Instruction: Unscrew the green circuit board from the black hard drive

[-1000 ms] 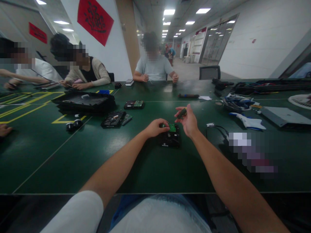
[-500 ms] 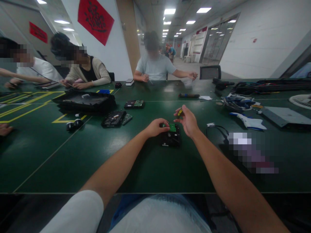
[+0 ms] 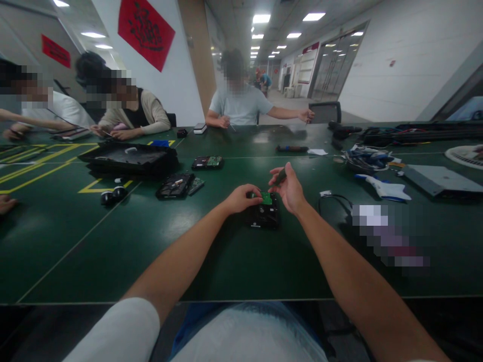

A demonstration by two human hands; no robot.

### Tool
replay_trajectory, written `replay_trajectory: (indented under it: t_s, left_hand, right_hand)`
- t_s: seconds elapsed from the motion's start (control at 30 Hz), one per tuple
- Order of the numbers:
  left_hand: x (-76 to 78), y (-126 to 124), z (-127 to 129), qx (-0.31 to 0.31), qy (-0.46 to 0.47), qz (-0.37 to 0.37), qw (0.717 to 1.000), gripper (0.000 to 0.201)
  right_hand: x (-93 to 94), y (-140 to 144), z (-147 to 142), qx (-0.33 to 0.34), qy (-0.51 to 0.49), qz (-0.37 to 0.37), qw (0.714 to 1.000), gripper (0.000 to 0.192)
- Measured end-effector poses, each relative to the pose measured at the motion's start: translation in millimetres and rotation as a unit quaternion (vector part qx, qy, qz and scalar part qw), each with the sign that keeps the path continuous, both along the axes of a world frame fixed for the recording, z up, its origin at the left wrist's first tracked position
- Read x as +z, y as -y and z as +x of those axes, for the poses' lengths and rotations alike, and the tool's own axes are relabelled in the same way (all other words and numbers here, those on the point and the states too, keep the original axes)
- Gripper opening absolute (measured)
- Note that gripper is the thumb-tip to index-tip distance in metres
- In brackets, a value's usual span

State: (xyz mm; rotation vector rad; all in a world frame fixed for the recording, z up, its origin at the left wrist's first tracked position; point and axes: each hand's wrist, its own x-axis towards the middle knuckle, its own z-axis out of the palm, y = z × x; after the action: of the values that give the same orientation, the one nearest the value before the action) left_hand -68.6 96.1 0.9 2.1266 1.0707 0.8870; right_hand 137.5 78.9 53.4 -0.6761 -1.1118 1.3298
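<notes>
A black hard drive [image 3: 263, 218] with a green circuit board [image 3: 267, 198] lies flat on the table in front of me. My left hand [image 3: 244, 198] is closed at the board's left edge, its thumb and fingers pinching the drive there. Above the drive's right side, my right hand [image 3: 290, 191] is closed around the short dark handle of a screwdriver [image 3: 279, 177]. Its shaft and tip are too small and dark to make out. Further left lie an opened hard drive [image 3: 175, 185], a loose circuit board [image 3: 196, 186] and another drive [image 3: 207, 162].
On the left are a black tray [image 3: 130, 157] and small black-and-white parts [image 3: 113, 194]. To the right lie a cable bundle [image 3: 368, 158], a white-and-blue piece [image 3: 385, 188] and a grey metal box [image 3: 443, 180]. People sit across the green table [image 3: 211, 261].
The screwdriver handle has turned in my right fingers: its yellow side showed before, a dark side shows now. My left hand and the hard drive stay put.
</notes>
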Motion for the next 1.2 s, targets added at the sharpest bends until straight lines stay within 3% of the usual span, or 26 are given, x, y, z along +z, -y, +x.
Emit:
replay_trajectory:
  t_s: [0.17, 0.6, 1.2]
  left_hand:
    - [0.6, 0.8, 1.2, -0.003, 0.006, 0.003, 1.0, 0.02]
    - [-3.0, -1.8, -0.1, 0.002, -0.001, -0.004, 1.0, 0.024]
    - [-8.8, -5.0, -0.4, 0.001, 0.008, 0.005, 1.0, 0.024]
  right_hand:
    - [1.3, 0.7, 1.3, 0.016, -0.013, -0.005, 1.0, 0.063]
    - [-2.6, 2.1, -2.3, -0.015, 0.015, 0.024, 0.999, 0.042]
    - [-0.6, 2.2, -1.2, -0.011, -0.018, 0.008, 1.0, 0.048]
